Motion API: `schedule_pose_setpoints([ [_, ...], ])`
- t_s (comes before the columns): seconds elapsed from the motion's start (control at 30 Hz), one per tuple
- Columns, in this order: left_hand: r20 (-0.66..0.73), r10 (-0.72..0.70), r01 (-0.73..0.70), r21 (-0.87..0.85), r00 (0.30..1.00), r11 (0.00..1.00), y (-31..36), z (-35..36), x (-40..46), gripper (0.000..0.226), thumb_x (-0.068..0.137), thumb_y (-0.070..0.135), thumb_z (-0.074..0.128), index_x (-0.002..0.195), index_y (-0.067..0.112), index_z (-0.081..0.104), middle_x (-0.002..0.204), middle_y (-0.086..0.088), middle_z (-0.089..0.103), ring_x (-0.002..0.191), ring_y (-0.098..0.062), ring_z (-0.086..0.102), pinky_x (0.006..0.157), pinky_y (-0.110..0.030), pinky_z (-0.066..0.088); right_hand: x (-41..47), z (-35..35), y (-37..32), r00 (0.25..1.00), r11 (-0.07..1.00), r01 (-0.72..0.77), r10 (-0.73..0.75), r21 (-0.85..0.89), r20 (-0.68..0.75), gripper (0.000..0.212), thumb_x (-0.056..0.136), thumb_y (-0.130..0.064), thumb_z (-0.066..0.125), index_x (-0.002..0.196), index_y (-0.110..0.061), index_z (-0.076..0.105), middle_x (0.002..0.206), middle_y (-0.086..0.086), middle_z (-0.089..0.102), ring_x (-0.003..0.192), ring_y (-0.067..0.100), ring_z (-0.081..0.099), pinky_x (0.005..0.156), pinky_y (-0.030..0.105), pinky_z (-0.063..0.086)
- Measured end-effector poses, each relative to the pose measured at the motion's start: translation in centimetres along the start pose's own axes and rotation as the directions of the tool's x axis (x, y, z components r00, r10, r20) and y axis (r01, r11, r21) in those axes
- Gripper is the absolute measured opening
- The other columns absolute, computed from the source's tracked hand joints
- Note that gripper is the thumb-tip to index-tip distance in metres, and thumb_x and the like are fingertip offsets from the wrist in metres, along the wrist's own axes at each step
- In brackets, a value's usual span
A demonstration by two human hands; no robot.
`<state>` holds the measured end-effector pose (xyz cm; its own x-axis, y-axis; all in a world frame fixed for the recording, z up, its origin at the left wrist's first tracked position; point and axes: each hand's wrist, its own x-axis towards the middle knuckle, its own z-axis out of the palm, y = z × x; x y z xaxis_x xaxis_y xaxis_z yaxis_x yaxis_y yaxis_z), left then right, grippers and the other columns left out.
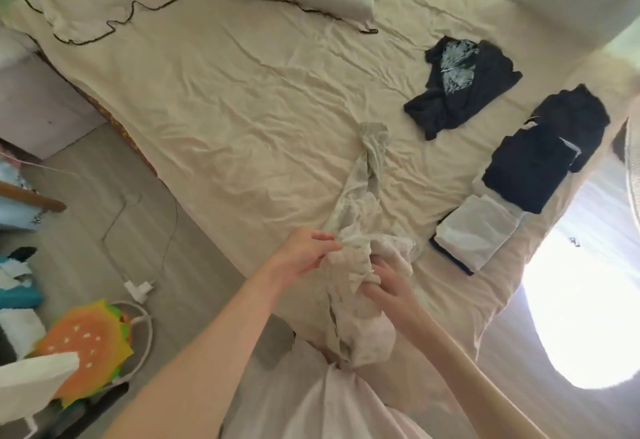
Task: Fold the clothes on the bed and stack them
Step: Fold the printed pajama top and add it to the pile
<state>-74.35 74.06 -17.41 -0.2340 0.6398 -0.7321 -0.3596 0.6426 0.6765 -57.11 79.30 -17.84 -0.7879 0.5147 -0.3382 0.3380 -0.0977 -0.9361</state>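
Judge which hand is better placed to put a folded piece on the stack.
Right, probably. The right hand is nearer the folded stack; the left hand is farther. Both hands grip the crumpled pale garment.

Both hands up front, gripping bunched pale garment (360, 265).
Left hand (304, 255) reaches in from lower left, bare forearm stretched out, fingers curled, pinching the cloth's upper edge near the fingertips. Right hand (388, 288) comes in from lower right, bare forearm angled up, fingers curled into the fabric just below and beside the left hand, partly hidden by folds. Hands close together, not touching; wrists roughly straight.
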Motion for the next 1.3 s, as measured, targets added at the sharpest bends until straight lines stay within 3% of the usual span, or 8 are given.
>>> schedule_pose_setpoints([
  [0.17, 0.027, 0.102, -0.105, 0.186, 0.994, 0.977, 1.7, -1.6, 0.4, 0.014, 0.084, 0.011, 0.068, 0.098, 0.012, 0.07, 0.088, 0.001, 0.069, 0.067, 0.001, 0.06, 0.063, -0.014, 0.048, 4.0, -1.5, -2.3, 0.862, 0.686, -0.194, 0.46, 0.701, -0.212, 0.029, 0.091, -0.046, 0.054, 0.095, -0.023, 0.072, 0.092, -0.002, 0.074, 0.087, 0.016, 0.07, 0.075, 0.029, 0.052],
  [0.3, 0.226, 0.136, -0.206, 0.325, 0.965, 0.923, 2.6, -3.0, 0.1, 0.009, 0.082, 0.012, 0.071, 0.085, 0.02, 0.069, 0.081, 0.006, 0.068, 0.072, -0.004, 0.061, 0.075, -0.021, 0.051, 7.6, -2.6, -4.0, 0.731, 0.526, -0.344, 0.67, 0.778, -0.129, 0.025, 0.089, -0.018, 0.062, 0.111, -0.005, 0.062, 0.107, 0.014, 0.068, 0.1, 0.026, 0.065, 0.08, 0.039, 0.054],
  [0.53, 0.46, -0.071, -0.253, 0.603, 0.885, 0.757, 7.5, -8.4, 1.2, 0.013, 0.094, 0.023, 0.056, 0.101, 0.024, 0.066, 0.094, 0.008, 0.07, 0.084, -0.002, 0.064, 0.08, -0.021, 0.051, 10.2, -2.9, -9.1, 0.849, 0.968, -0.137, 0.223, 0.208, -0.478, 0.03, 0.089, -0.011, 0.059, 0.099, 0.018, 0.057, 0.087, 0.031, 0.059, 0.079, 0.023, 0.053, 0.073, 0.036, 0.043],
  [0.67, 0.235, 0.32, -0.392, 0.667, 0.918, 0.634, 12.2, -11.3, 3.2, 0.044, 0.09, 0.025, 0.062, 0.131, 0.021, 0.047, 0.131, -0.002, 0.053, 0.107, -0.011, 0.054, 0.09, -0.024, 0.044, 9.3, -2.5, -12.5, 0.913, 0.953, 0.041, 0.086, 0.301, -0.398, 0.026, 0.09, -0.001, 0.049, 0.105, -0.006, 0.07, 0.109, 0.011, 0.069, 0.101, 0.024, 0.065, 0.084, 0.031, 0.052],
  [0.83, 0.431, 0.444, -0.607, 0.678, 0.785, 0.414, 17.9, -11.1, 5.4, 0.084, 0.084, 0.037, 0.068, 0.149, 0.027, 0.016, 0.154, 0.007, 0.017, 0.142, -0.01, 0.011, 0.116, -0.031, 0.014, 9.0, -2.1, -16.5, 0.902, 0.797, 0.242, 0.025, 0.554, -0.43, 0.035, 0.078, -0.01, 0.044, 0.087, -0.019, 0.077, 0.085, 0.002, 0.071, 0.077, 0.015, 0.068, 0.064, 0.024, 0.054],
  [1.0, 0.468, 0.36, -0.587, 0.57, 0.807, 0.575, 18.4, -10.2, 6.3, 0.041, 0.084, 0.031, 0.068, 0.124, 0.026, 0.056, 0.13, 0.012, 0.053, 0.128, -0.01, 0.044, 0.099, -0.022, 0.036, 8.1, -2.8, -18.0, 0.872, 0.665, 0.376, -0.019, 0.645, -0.489, 0.036, 0.077, -0.013, 0.041, 0.09, -0.016, 0.075, 0.088, 0.005, 0.07, 0.081, 0.018, 0.068, 0.065, 0.028, 0.056],
  [1.17, 0.75, 0.116, -0.62, 0.438, 0.652, 0.651, 18.4, -10.2, 5.4, 0.053, 0.081, 0.028, 0.072, 0.124, 0.045, 0.046, 0.126, 0.031, 0.049, 0.119, 0.009, 0.046, 0.09, -0.006, 0.039, 7.8, -3.5, -18.4, 0.858, 0.648, 0.378, 0.024, 0.661, -0.514, 0.042, 0.08, -0.014, 0.039, 0.117, -0.004, 0.055, 0.1, 0.011, 0.065, 0.089, 0.023, 0.063, 0.074, 0.032, 0.053],
  [1.3, 0.592, 0.411, -0.717, 0.508, 0.693, 0.478, 17.3, -9.5, 5.9, 0.016, 0.083, 0.014, 0.07, 0.099, 0.016, 0.07, 0.095, 0.011, 0.067, 0.091, 0.001, 0.06, 0.089, -0.022, 0.045, 7.7, -4.5, -18.8, 0.838, 0.649, 0.405, 0.019, 0.644, -0.545, 0.036, 0.088, -0.011, 0.033, 0.115, -0.004, 0.056, 0.093, 0.007, 0.068, 0.084, 0.018, 0.066, 0.066, 0.028, 0.054],
])
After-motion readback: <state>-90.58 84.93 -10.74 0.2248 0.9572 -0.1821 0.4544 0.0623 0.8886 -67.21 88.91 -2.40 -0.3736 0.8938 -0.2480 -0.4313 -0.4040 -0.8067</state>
